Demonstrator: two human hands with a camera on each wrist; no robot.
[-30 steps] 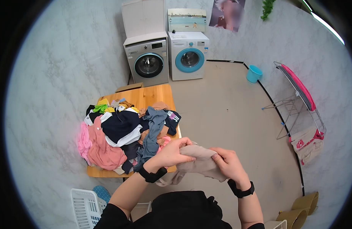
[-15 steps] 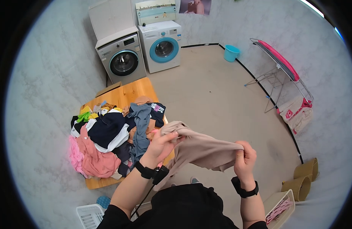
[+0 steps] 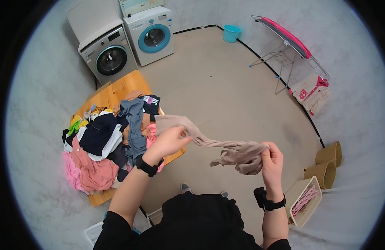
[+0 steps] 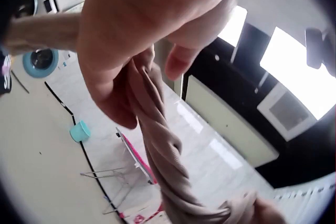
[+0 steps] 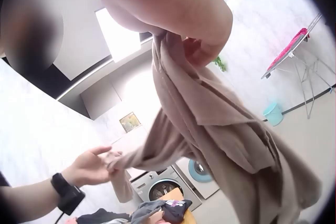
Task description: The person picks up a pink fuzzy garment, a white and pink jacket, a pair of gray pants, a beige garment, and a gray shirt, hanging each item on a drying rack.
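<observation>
A beige garment (image 3: 248, 156) of thin cloth stretches between both hands in front of the body; its kind does not show. My left hand (image 3: 169, 142) grips it partway along, and a loose flap spreads beyond that hand toward the table. In the left wrist view the fingers curl round the cloth (image 4: 157, 124), which runs down in a narrow twist. My right hand (image 3: 272, 161) pinches the other end, higher than the bunched folds hanging beside it. The right wrist view shows these folds (image 5: 215, 124) dropping loosely from the right hand.
A wooden table (image 3: 121, 88) at left bears a heap of clothes (image 3: 98, 137). Two washing machines (image 3: 152, 39) stand behind it. On the right are an ironing board (image 3: 286, 37), a blue bucket (image 3: 231, 34), woven baskets (image 3: 321, 174) and a pale bin (image 3: 314, 207) with pink hangers.
The head view has swung right, so the table and machines sit further left. My hands have drawn apart, and the garment has gone from gathered, to spread, to a narrow twist between them.
</observation>
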